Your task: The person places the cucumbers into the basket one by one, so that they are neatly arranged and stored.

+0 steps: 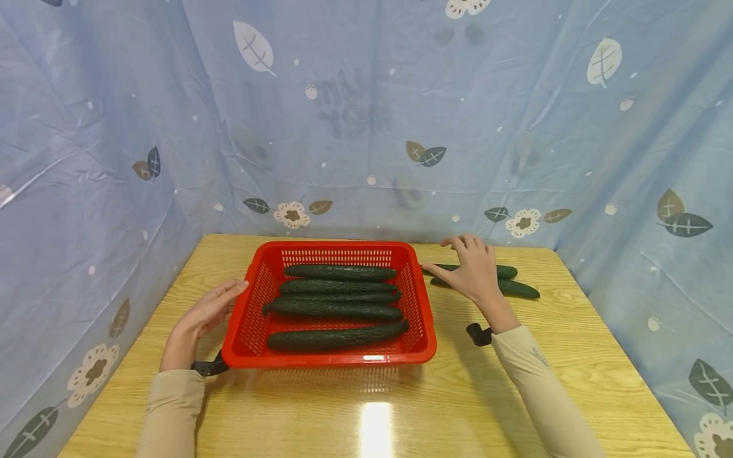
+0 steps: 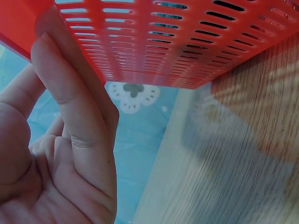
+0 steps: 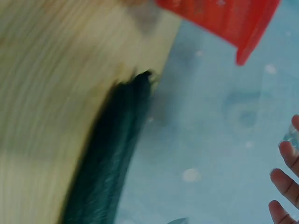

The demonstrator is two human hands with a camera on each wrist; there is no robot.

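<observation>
A red plastic basket (image 1: 329,361) with slotted walls holds several dark green cucumbers (image 1: 338,309) lying side by side. My left hand (image 1: 213,306) grips the basket's left rim; in the left wrist view its fingers (image 2: 77,100) lie against the outer wall beneath the lip. To the right of the basket, my right hand (image 1: 474,267) hovers over two more cucumbers (image 1: 518,289), thumb and fingers spread with nothing between them. Those two cucumbers (image 3: 110,154) lie close together on the table in the right wrist view, with the fingertips (image 3: 284,182) apart from them.
Everything stands on a wooden table (image 1: 458,407). Blue patterned cloth (image 1: 366,127) hangs behind the table and along both sides. Dark wrist straps (image 1: 210,366) show near both sleeves.
</observation>
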